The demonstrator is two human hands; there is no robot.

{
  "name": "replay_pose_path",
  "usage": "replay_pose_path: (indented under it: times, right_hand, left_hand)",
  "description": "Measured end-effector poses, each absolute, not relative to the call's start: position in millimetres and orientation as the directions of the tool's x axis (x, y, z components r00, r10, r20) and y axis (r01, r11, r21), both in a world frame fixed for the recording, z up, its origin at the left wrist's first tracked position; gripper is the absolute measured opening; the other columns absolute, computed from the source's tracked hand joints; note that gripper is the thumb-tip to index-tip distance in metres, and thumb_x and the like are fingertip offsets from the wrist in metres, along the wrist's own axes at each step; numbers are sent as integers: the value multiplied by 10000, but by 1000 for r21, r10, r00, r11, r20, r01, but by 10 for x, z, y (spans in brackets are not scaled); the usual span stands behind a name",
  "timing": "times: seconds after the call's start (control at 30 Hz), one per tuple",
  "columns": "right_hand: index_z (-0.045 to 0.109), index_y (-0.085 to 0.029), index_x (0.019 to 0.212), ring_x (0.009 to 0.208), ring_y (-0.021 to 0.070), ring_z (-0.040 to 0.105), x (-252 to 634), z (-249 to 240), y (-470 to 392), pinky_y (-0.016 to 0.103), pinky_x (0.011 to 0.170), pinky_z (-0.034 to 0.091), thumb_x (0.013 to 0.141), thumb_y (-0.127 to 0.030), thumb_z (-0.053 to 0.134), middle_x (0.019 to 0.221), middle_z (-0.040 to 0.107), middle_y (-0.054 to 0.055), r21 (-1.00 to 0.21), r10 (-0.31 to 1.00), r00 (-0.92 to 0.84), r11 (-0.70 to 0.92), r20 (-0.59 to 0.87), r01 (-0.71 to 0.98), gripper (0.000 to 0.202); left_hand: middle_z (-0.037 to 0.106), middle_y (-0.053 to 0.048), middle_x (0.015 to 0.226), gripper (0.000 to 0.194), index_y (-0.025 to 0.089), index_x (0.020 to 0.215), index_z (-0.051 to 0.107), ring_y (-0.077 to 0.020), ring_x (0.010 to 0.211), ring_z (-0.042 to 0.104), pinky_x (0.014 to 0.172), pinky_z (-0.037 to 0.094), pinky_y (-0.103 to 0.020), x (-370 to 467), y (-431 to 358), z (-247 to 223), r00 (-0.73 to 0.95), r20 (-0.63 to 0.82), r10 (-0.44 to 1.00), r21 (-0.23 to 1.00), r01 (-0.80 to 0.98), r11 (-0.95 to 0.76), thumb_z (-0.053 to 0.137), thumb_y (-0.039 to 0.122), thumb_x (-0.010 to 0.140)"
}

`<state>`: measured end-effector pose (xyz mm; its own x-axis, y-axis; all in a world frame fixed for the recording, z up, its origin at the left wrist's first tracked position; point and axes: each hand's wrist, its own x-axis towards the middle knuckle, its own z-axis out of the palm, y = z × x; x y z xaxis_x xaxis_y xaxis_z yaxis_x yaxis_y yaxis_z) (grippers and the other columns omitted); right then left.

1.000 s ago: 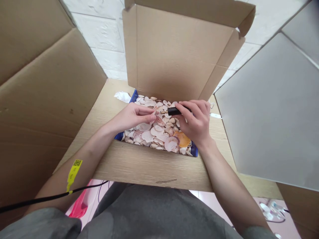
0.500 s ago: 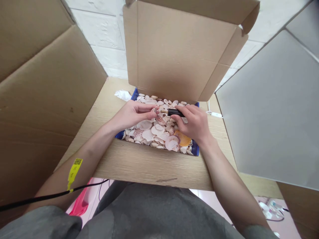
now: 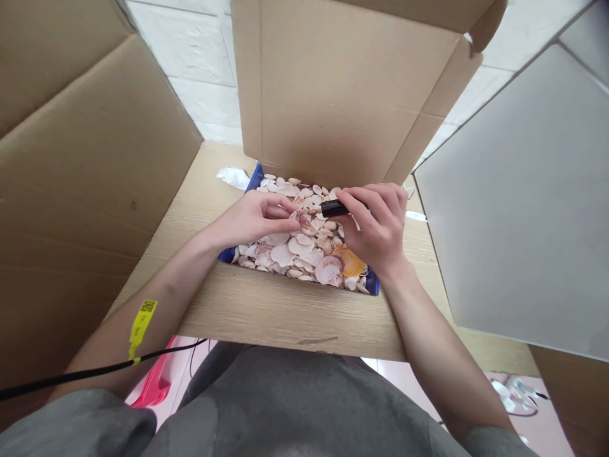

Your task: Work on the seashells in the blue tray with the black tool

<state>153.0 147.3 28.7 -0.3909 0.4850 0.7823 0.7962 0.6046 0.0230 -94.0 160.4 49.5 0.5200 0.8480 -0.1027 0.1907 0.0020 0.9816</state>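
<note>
A shallow box with blue ends [image 3: 373,282] is full of pale seashells [image 3: 282,254], among them an orange scallop shell [image 3: 351,261]. Over its left part, my left hand [image 3: 266,214] pinches a small pinkish shell [image 3: 299,216] between thumb and fingers. My right hand [image 3: 373,222] is wrapped round a black pen-like tool [image 3: 333,208] with a brass-coloured tip. The tip points left at the held shell, close to it; whether they touch is too small to tell.
The box's cardboard lid [image 3: 328,89] stands up behind it. White crumpled plastic [image 3: 233,177] lies at the back left of the wooden table [image 3: 295,317]. Cardboard [image 3: 90,158] rises at left, a grey panel [image 3: 518,190] at right. A black cable [image 3: 71,379] crosses my left forearm.
My right hand has lifted and turned a little, tilting the black tool, and its fingers sit higher. My left hand has barely moved. The view has shifted slightly.
</note>
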Motion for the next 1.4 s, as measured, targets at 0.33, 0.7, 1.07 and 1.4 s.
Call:
replay_pose_path:
  times: [0.33, 0.7, 1.07, 1.4]
  right_hand:
    - [633, -254, 1152, 960, 215, 607, 1539, 265, 1475, 389, 855, 439, 897, -380, 573, 1039, 709, 55, -71, 619, -365, 564, 695, 823, 290]
    - [666, -173, 1068, 768, 170, 630, 1540, 250, 1476, 287, 693, 453, 914, -465, 526, 845, 712, 56, -87, 673, -433, 592, 600, 801, 358]
    - [624, -316, 1157, 993, 217, 599, 1535, 294, 1456, 428, 916, 397, 901, -360, 582, 1058, 709, 22, 14, 543, -407, 587, 735, 809, 263]
    - [647, -200, 1137, 891, 200, 631, 1530, 249, 1481, 345, 787, 461, 908, -466, 543, 1008, 720, 78, -88, 669, -403, 573, 624, 815, 367]
  left_hand:
    - [764, -72, 976, 255, 157, 934, 691, -232, 931, 729, 865, 583, -367, -923, 1602, 488, 458, -41, 888, 992, 127, -19, 772, 304, 742]
    - [768, -54, 905, 245, 158, 897, 695, -216, 875, 732, 835, 589, -356, -938, 1597, 474, 424, -33, 905, 991, 133, -26, 793, 286, 712]
    - [769, -73, 917, 238, 164, 894, 692, -220, 875, 733, 833, 586, -357, -907, 1593, 493, 467, -65, 882, 985, 170, -17, 763, 335, 744]
    - [763, -81, 911, 276, 153, 939, 670, -246, 912, 728, 862, 571, -390, -908, 1578, 518, 420, -58, 906, 991, 136, 1, 768, 320, 742]
